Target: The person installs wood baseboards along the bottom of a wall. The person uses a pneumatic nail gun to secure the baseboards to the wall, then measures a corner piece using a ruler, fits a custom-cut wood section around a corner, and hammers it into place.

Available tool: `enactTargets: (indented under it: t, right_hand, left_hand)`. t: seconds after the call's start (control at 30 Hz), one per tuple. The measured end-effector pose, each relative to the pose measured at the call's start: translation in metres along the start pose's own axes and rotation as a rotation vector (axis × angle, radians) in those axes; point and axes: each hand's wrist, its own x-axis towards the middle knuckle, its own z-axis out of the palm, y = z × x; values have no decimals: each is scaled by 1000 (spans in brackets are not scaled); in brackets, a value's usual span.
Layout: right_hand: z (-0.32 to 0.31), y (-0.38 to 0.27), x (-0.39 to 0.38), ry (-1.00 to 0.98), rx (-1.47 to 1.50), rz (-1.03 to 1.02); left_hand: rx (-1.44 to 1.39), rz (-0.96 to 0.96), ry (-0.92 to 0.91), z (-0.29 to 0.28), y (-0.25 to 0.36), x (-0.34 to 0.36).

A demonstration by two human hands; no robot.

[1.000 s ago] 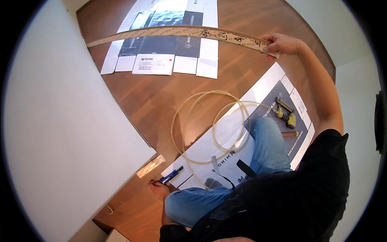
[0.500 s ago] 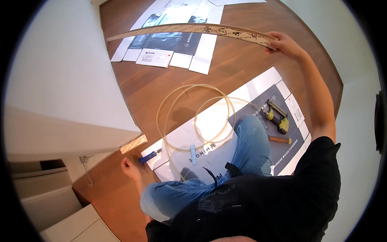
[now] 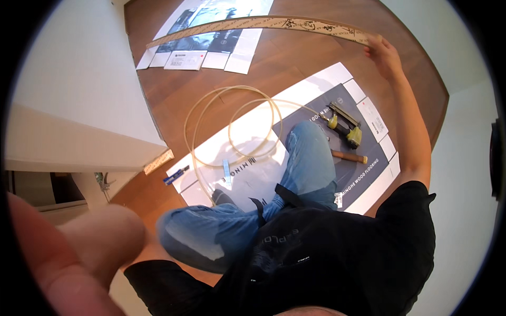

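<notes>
In my right hand point(image 3: 386, 57) is one end of a long, narrow trim strip point(image 3: 263, 22), wrapped in tan printed film with dark handwriting on it. The strip stretches leftward across the far floor, its other end near the white wall. My left hand point(image 3: 63, 263) looms large and blurred at the lower left, very near the camera; its fingertips are partly cut off, so whether it holds anything is unclear. A blue utility knife point(image 3: 176, 175) lies at the left edge of the cardboard, not far from my left knee.
On a flattened cardboard sheet point(image 3: 361, 176) lie a yellow-green nail gun point(image 3: 345, 126), a wooden-handled tool point(image 3: 349, 157), a light blue strip point(image 3: 226, 172) and a coiled hose point(image 3: 187, 121). More cardboard point(image 3: 240, 60) lies farther off. Short trim point(image 3: 158, 161) sits at the wall corner.
My left hand has risen from beside the utility knife to close before the camera. My right hand keeps hold of the trim strip; the whole view has shifted a little.
</notes>
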Motion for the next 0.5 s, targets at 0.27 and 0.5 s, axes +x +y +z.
enactTargets:
  t: [0.27,0.5]
  right_hand:
    - [-12,-33,-58,-10,-39,-89]
    - [-35,-36,-144,36,-9,-3]
  left_hand:
    - [99,163,91,5,-4,52]
    - [76,238,236,-25,55,87]
